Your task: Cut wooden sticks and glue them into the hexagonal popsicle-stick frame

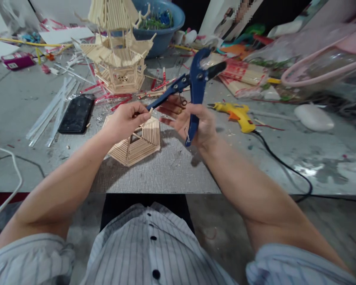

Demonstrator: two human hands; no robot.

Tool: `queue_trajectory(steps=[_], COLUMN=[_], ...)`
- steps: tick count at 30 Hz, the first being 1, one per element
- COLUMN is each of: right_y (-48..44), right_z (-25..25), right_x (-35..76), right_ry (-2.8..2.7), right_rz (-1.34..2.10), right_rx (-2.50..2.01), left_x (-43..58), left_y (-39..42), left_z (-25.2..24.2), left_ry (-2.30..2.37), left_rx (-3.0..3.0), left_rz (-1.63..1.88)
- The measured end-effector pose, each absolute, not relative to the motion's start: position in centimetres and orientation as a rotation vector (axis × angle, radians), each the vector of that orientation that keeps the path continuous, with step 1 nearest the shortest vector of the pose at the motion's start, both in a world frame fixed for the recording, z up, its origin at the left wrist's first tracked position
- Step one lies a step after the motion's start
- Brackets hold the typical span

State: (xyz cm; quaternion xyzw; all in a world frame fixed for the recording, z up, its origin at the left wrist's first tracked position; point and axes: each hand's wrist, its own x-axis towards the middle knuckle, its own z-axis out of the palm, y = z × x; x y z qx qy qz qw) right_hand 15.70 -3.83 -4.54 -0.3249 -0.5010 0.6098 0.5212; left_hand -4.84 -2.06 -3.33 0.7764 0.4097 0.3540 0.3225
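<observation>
My right hand [200, 122] holds a blue hand cutter [198, 77], one handle hooked under the thumb and the fingers loosely stretched out. The cutter's handles are spread apart, its jaw pointing up and away. My left hand [127, 120] is closed in a pinch, with a short wooden stick [151, 111] showing at the fingertips. The cutter's other handle reaches these fingertips; whether they also grip it I cannot tell. Beneath my left hand lies a hexagonal roof piece of wooden sticks [136, 146], its middle open and its far left side partly covered by the hand.
Behind stands a tiered stick pagoda [120, 59], in front of a blue basin [166, 37]. A black phone [76, 114] and clear glue sticks [55, 107] lie left. Right are a yellow glue gun [235, 114] with a cord, a white mouse [313, 117] and packaged sticks [246, 73].
</observation>
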Motion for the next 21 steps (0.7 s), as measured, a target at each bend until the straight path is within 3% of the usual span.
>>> queue_trajectory(steps=[10, 16, 21], right_y=[-4.2, -2.8, -1.3], right_z=[-4.0, -4.6, -6.5], right_x=[15.2, 17.2, 19.3], right_ry=[-1.15, -1.205, -1.6], right_rz=[1.534, 0.89, 0.337], right_rx=[-0.61, -0.937, -1.167], left_x=[-3.6, -3.6, -4.0], left_y=[-3.2, -3.1, -2.6], left_z=[-3.7, -3.6, -3.2], left_ry=[0.964, 1.05, 1.037], left_rx=[2.088, 1.922, 1.702], left_rz=[0.902, 1.006, 1.061])
